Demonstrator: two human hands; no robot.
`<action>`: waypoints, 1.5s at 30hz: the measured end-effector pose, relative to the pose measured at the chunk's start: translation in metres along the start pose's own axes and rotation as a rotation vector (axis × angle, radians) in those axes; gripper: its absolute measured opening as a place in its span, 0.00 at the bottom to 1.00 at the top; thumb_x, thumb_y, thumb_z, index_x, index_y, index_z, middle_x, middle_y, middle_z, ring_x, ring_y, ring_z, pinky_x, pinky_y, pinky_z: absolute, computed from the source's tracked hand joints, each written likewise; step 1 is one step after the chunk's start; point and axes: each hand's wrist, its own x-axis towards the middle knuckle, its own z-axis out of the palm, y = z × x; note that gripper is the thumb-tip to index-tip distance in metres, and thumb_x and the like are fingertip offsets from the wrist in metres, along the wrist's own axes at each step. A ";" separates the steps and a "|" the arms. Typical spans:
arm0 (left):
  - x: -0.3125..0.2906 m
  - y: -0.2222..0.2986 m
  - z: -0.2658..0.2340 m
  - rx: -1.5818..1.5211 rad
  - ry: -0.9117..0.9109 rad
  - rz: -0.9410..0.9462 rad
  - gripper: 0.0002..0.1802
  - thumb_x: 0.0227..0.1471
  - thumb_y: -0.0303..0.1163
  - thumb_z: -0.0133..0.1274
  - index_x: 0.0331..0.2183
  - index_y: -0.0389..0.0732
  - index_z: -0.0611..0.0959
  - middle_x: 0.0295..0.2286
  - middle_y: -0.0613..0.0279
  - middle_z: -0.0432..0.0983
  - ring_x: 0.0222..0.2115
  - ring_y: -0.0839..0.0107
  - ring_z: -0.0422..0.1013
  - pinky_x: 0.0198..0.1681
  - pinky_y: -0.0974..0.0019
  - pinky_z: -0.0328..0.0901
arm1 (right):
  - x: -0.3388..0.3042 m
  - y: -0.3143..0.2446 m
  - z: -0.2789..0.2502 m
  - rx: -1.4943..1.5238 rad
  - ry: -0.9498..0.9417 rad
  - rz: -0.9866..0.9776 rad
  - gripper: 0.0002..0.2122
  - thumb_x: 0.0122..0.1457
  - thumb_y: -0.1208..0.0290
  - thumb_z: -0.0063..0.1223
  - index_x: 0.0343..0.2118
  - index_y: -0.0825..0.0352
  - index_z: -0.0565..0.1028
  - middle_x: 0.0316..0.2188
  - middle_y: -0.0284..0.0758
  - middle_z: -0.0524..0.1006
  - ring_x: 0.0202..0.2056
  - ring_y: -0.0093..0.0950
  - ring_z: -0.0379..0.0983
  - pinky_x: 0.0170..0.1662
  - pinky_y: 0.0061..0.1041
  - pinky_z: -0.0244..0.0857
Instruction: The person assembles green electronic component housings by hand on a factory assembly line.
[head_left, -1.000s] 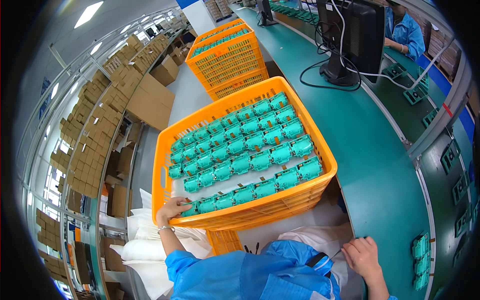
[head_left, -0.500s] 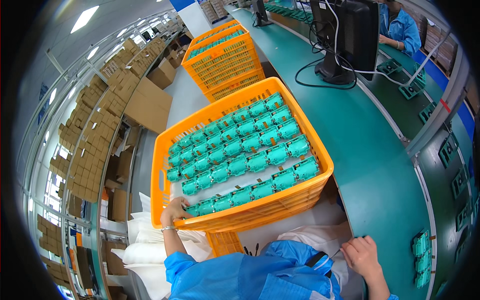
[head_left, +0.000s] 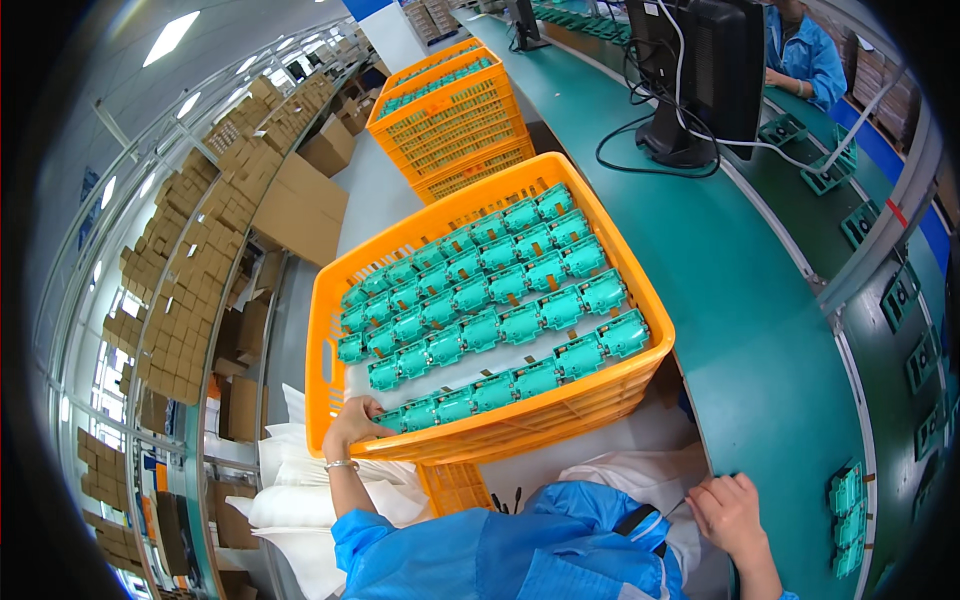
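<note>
An orange plastic crate (head_left: 655, 350) stands in front of me, holding rows of green plastic housings (head_left: 520, 322) on a white sheet. My left hand (head_left: 350, 425) reaches over its near left corner, fingers curled round the green housing (head_left: 388, 421) at the left end of the nearest row; the palm side is hidden. A gap with white sheet showing separates that row from the others. Over the bench's near edge, my right hand (head_left: 728, 512) is closed, thumb and fingers pinched together. A thin dark thing shows at its fingertips, too small to name.
Stacked orange crates (head_left: 450, 110) with green parts stand beyond. To the right runs a green bench (head_left: 740, 290) with a monitor (head_left: 705, 80), cables and more green housings (head_left: 848, 520). White sheets (head_left: 290, 500) lie below left; shelves of cardboard boxes (head_left: 185, 310) line the left. A co-worker (head_left: 808, 60) sits far right.
The whole view has shifted slightly. My left hand stays at the end of the nearest row, and my right hand stays closed by the bench edge.
</note>
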 end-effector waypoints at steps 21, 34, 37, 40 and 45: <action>0.006 0.002 0.004 0.005 -0.060 0.013 0.33 0.25 0.32 0.82 0.37 0.36 0.84 0.28 0.64 0.77 0.30 0.71 0.72 0.34 0.66 0.68 | 0.007 0.000 -0.002 0.048 -0.048 0.051 0.08 0.49 0.73 0.67 0.32 0.63 0.80 0.29 0.29 0.77 0.27 0.28 0.71 0.34 0.31 0.58; 0.001 0.016 0.003 0.014 -0.095 -0.090 0.35 0.23 0.31 0.82 0.39 0.38 0.83 0.31 0.63 0.77 0.34 0.68 0.73 0.39 0.65 0.69 | 0.011 0.001 -0.003 0.098 -0.057 0.114 0.09 0.46 0.74 0.69 0.31 0.63 0.80 0.29 0.30 0.78 0.27 0.29 0.73 0.32 0.31 0.58; 0.003 0.009 0.004 -0.030 -0.088 -0.065 0.35 0.23 0.31 0.82 0.38 0.37 0.83 0.31 0.63 0.77 0.34 0.68 0.73 0.39 0.65 0.69 | 0.013 0.000 -0.004 0.116 -0.059 0.132 0.09 0.46 0.74 0.69 0.30 0.63 0.81 0.28 0.31 0.78 0.27 0.29 0.73 0.32 0.31 0.58; 0.006 0.009 0.004 -0.076 -0.096 -0.059 0.35 0.23 0.30 0.82 0.38 0.37 0.82 0.32 0.63 0.77 0.34 0.68 0.73 0.40 0.65 0.70 | 0.015 0.000 -0.005 0.132 -0.060 0.152 0.08 0.46 0.73 0.69 0.30 0.63 0.81 0.27 0.31 0.77 0.26 0.29 0.73 0.32 0.31 0.58; 0.006 0.006 0.001 -0.035 -0.089 -0.079 0.35 0.23 0.31 0.82 0.38 0.37 0.82 0.32 0.62 0.78 0.35 0.68 0.73 0.40 0.65 0.70 | 0.015 0.002 -0.004 0.139 -0.047 0.145 0.08 0.46 0.73 0.69 0.29 0.63 0.81 0.27 0.30 0.77 0.26 0.29 0.72 0.32 0.31 0.58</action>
